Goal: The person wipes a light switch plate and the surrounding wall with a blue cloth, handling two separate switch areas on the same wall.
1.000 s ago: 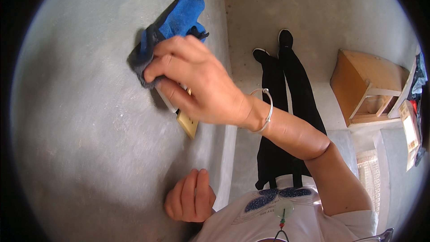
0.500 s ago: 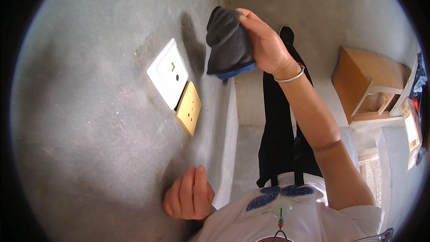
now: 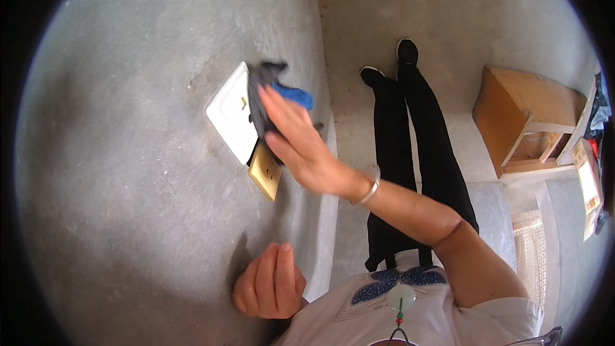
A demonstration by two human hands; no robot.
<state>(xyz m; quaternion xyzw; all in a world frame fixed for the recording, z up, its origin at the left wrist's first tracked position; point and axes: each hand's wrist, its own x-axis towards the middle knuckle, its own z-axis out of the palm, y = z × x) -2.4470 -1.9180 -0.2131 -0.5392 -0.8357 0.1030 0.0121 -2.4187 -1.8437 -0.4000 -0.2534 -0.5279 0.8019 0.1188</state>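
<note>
My right hand [image 3: 301, 144] presses a dark grey cloth [image 3: 257, 106] with a blue underside against the right part of a white wall plate [image 3: 229, 120]. Its fingers lie over the cloth, and the thumb is next to the cloth's lower edge. The plate has a small gold-coloured switch; the cloth covers its right side. Below it, a gold-coloured socket plate [image 3: 264, 176] is set in the grey wall, its upper corner hidden by the cloth and hand. My left hand [image 3: 269, 282] is held close to the wall, lower down, with its fingers curled together and nothing seen in them.
The grey wall [image 3: 128, 154] fills the left side and meets the concrete floor [image 3: 448, 0]. A wooden cabinet [image 3: 532, 112] stands at the right, with a box [image 3: 588, 179] beside it. My legs [image 3: 394, 154] in black trousers stand between wall and cabinet.
My right hand has moved left and down, bringing the cloth from the air onto the white plate. My left hand stays nearly where it was. Both my shoes now show.
</note>
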